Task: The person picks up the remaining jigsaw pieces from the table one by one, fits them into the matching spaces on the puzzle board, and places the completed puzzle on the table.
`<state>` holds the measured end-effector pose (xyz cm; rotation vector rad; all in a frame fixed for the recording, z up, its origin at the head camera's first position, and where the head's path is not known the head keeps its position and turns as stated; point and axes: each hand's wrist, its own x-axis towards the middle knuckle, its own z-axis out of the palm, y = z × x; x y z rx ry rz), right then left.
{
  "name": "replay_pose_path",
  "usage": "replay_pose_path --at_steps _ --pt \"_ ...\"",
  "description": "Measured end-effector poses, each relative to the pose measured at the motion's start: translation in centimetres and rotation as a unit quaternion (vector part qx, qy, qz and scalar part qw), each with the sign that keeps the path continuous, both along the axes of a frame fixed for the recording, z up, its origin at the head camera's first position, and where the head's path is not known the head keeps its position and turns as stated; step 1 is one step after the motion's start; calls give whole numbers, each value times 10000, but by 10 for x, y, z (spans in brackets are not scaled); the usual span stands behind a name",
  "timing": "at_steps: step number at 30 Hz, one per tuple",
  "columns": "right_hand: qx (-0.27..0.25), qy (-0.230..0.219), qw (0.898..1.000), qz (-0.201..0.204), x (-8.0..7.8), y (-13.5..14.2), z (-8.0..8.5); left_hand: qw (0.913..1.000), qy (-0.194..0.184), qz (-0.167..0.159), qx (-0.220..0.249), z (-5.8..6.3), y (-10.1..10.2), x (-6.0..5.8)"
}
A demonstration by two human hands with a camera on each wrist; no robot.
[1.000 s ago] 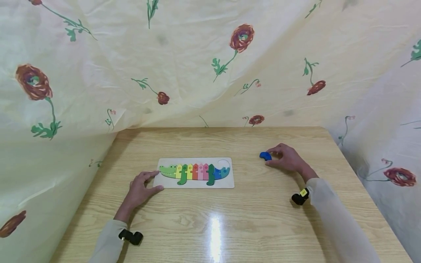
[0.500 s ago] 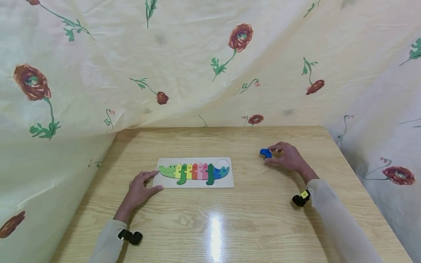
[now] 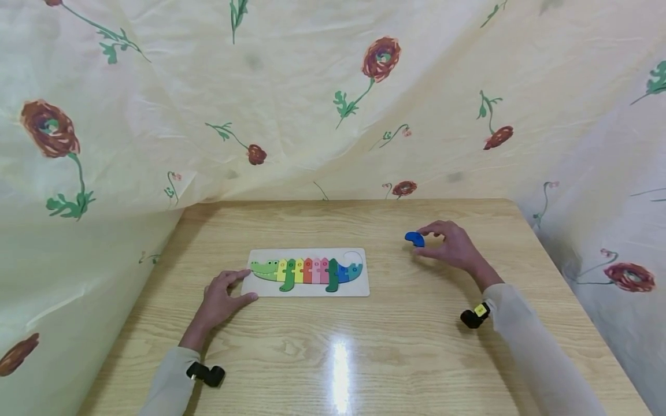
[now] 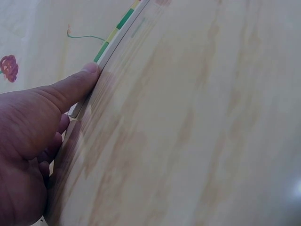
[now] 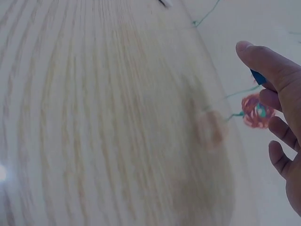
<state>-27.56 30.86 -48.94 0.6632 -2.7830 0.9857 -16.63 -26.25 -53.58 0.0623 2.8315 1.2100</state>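
Observation:
A white puzzle board (image 3: 307, 291) bearing a colourful crocodile of jigsaw pieces lies flat on the table, left of centre in the head view. The upper tip of its tail is a bare, curved recess (image 3: 355, 256). My left hand (image 3: 221, 296) holds the board's left end, thumb at the near corner and fingers along the left edge. In the left wrist view the thumb (image 4: 77, 89) presses on the board's edge. To the right of the board, my right hand (image 3: 450, 245) pinches a curved blue puzzle piece (image 3: 414, 238) between thumb and fingers, raised over the table. The right wrist view shows only a sliver of the piece (image 5: 257, 76).
The wood-grain table (image 3: 291, 346) stretches around the board, with a bright light reflection near its front. A flower-patterned cloth (image 3: 312, 104) hangs behind the table and at both sides. Each wrist wears a small black camera (image 3: 474, 315).
My right hand has lifted the blue puzzle piece, turned it and carried it slightly to the left. My left hand stays at the board's left end.

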Motion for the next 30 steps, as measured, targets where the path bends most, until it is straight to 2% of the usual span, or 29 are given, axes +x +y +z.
replay_pose_path --at_steps 9,18,30 --pt "-99 439 9990 -35 6 -22 14 10000 7 16 1 0 0 0" --pt "-199 299 9993 82 18 -46 28 10000 -6 33 -2 0 0 0" --pt "-70 400 9983 408 27 -79 40 10000 17 35 -12 0 0 1"
